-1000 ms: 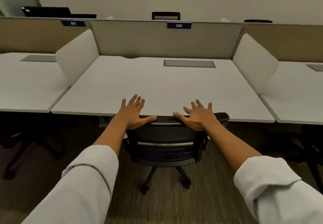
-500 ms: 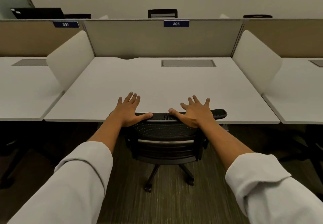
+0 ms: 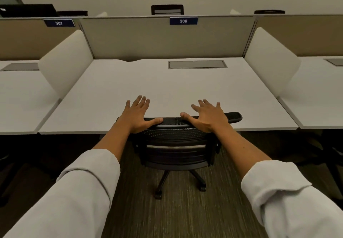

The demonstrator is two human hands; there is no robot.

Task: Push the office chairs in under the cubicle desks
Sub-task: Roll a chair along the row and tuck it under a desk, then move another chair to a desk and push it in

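Straight ahead of us, the office chair sits square to desk 306, backrest at its front edge. Our left hand and right hand, both flat with fingers splayed, press its top rail evenly, neither nearer.

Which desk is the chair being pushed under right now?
The middle desk, labelled 306; both hands rest on that chair. The 307 desk sits left.
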